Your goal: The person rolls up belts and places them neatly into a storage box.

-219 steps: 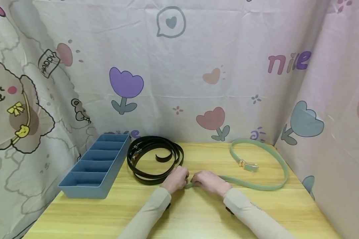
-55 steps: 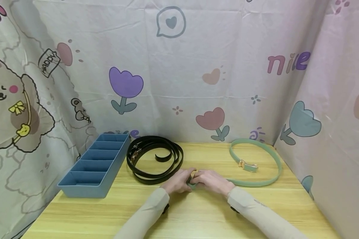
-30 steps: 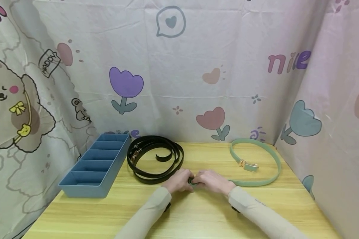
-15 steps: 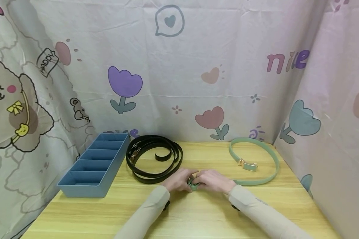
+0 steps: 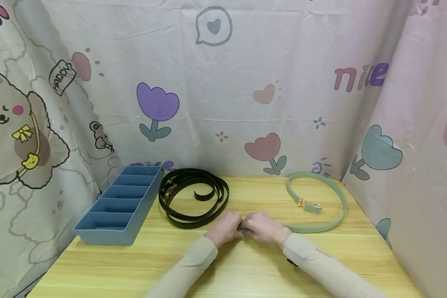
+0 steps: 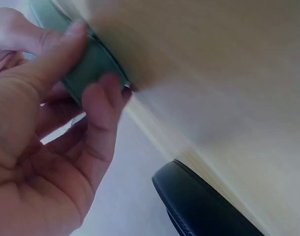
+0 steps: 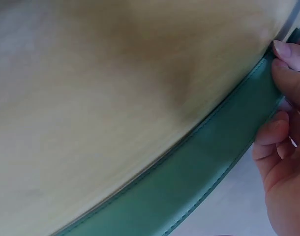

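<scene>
A light green belt (image 5: pixel 316 228) curves over the right side of the table, its gold-trimmed buckle (image 5: pixel 311 207) lying inside the curve. The belt's other end is rolled into a small coil (image 6: pixel 93 64) between my hands at the table's middle. My left hand (image 5: pixel 225 227) pinches the coil, thumb and fingers on it in the left wrist view. Close against it, my right hand (image 5: pixel 262 227) pinches the strap, which runs off in a stitched band (image 7: pixel 189 167) in the right wrist view. In the head view the fingers mostly hide the coil.
Behind and left of my left hand lies a loosely looped black belt (image 5: pixel 193 223) with a metal buckle. A blue box (image 5: pixel 108 238) with several compartments stands at the table's left. A patterned curtain (image 5: pixel 216 103) hangs along the table's back and sides.
The green belt's end has been rolled into a coil, and its loop on the right has drawn in a little. Both hands stay at the table's middle, now closer together. Black belt and box unmoved.
</scene>
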{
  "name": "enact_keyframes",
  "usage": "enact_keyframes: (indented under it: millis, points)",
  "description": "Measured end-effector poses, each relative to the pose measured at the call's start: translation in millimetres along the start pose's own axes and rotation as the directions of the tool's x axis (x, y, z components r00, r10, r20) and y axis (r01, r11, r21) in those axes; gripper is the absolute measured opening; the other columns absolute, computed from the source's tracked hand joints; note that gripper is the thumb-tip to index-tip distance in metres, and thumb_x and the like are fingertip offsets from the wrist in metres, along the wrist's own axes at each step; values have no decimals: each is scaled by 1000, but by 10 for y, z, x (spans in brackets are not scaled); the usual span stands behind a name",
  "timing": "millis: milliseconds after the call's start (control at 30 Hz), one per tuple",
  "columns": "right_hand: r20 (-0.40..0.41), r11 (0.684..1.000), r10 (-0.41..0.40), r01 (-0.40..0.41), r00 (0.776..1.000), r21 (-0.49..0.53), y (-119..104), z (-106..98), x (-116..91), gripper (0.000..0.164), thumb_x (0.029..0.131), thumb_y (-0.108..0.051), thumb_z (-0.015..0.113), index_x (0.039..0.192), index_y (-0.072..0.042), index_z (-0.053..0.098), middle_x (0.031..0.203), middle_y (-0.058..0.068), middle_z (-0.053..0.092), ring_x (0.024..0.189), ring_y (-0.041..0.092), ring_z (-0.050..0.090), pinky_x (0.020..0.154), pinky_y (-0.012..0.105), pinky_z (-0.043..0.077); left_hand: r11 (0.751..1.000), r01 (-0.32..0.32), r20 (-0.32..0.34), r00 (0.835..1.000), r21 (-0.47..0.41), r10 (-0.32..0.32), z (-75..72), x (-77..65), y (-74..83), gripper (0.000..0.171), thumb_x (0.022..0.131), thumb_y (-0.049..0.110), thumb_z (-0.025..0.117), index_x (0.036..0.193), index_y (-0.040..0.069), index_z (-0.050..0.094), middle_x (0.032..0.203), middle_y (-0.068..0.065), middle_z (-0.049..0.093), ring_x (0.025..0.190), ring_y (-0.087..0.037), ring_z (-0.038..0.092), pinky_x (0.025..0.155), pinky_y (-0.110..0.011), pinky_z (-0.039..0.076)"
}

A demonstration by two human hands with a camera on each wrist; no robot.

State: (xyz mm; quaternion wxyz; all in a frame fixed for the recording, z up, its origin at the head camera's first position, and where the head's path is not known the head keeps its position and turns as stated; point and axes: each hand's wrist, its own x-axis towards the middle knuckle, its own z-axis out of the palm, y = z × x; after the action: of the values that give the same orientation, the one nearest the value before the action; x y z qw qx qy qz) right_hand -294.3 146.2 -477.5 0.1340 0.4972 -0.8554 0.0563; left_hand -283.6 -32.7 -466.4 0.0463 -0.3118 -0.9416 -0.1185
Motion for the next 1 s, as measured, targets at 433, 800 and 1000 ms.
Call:
enact_keyframes:
  millis: [433, 800, 1000]
  points:
    - [11, 996, 27, -28, 1000, 87, 41, -65, -65, 26, 87, -26, 74, 112, -21, 71, 105, -8, 69, 90, 6, 63, 80, 26, 53, 985, 5, 63, 998, -174, 6, -52, 31, -59, 51, 68, 12, 89, 112, 20, 66, 88, 10, 69, 73, -3, 56, 70, -21, 47]
    - [42, 993, 75, -78, 996, 93, -6, -58, -11, 5, 84, -23, 76, 87, -22, 72, 80, -10, 64, 70, 0, 48, 62, 16, 42, 983, 4, 80, 997, -182, 11, -44, 10, -91, 24, 69, 11, 87, 82, 19, 70, 75, 13, 62, 65, -3, 48, 62, -19, 42]
    - [35, 992, 98, -101, 995, 82, -37, -33, -8, 6, 84, -23, 76, 83, -22, 70, 76, -9, 61, 67, 0, 46, 60, 16, 40, 978, 65, 66, 996, -198, -53, -11, -1, -52, 18, 71, 22, 88, 80, 19, 72, 74, 12, 65, 62, -2, 47, 60, -17, 43]
